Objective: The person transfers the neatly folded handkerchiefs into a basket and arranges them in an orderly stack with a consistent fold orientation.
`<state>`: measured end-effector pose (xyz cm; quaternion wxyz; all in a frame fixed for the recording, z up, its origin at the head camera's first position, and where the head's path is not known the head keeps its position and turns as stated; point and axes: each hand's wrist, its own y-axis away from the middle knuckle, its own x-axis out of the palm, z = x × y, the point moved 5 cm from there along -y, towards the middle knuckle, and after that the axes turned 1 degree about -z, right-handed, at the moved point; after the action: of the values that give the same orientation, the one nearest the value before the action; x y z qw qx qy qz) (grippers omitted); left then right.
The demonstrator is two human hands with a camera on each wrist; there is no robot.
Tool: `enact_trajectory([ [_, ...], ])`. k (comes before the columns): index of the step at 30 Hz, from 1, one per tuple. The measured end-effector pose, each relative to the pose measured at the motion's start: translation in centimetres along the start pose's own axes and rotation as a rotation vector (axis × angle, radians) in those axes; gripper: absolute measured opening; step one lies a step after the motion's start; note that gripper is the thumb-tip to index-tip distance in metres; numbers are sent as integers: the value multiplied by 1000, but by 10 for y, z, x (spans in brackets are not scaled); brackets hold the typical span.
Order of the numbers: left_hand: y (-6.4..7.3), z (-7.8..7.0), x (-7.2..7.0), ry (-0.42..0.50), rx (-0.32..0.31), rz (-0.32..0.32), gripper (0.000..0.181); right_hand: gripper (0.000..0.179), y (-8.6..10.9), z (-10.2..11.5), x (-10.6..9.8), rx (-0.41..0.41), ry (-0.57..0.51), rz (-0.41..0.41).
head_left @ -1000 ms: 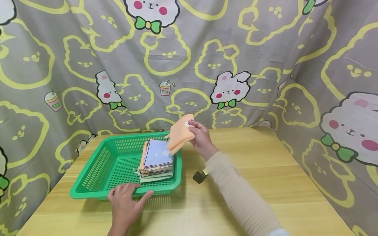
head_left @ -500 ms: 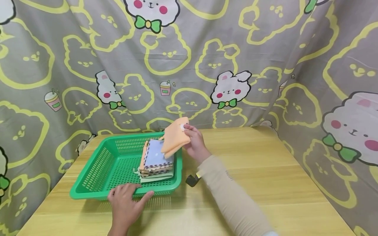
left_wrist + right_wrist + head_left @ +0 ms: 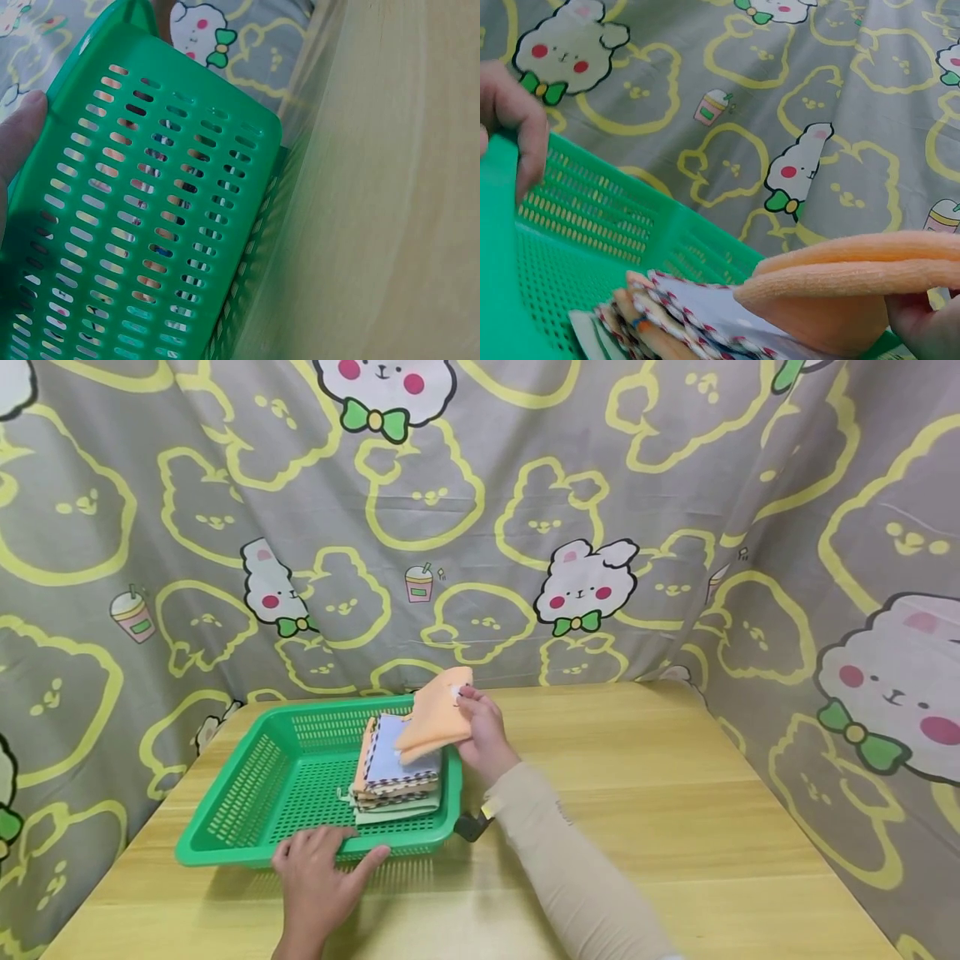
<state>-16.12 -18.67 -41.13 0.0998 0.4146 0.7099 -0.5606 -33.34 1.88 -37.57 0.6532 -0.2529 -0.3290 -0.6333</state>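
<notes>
My right hand (image 3: 487,735) pinches a folded orange towel (image 3: 437,714) by its right side, thumb by a small white patch. The towel overlaps the top of a stack of folded cloths in the head view; its folded layers show in the right wrist view (image 3: 847,270). A light blue cloth (image 3: 393,752) with a dark-and-white edge tops that stack, at the right end of a green plastic basket (image 3: 262,760). On the basket's near rim rests my left hand (image 3: 318,872), fingers curled over it and thumb along the outside. In the left wrist view its thumb (image 3: 26,131) touches the rim.
Under the basket is a wooden table (image 3: 675,827), reaching to the right and front. A grey curtain (image 3: 480,510) with cartoon prints hangs behind and at the sides. A small black piece (image 3: 471,827) hangs by my right wrist, close to the basket's corner.
My right hand has moved left and slightly down with the orange towel, further over the stack. The left hand and basket have stayed in place.
</notes>
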Motion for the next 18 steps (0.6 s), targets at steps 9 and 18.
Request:
enact_trajectory([
  [9, 0, -1, 1, 5, 7, -7, 55, 16, 2, -13, 7, 17, -91, 4],
  [18, 0, -1, 1, 13, 17, -11, 55, 23, 7, -16, 26, 62, -178, 42],
])
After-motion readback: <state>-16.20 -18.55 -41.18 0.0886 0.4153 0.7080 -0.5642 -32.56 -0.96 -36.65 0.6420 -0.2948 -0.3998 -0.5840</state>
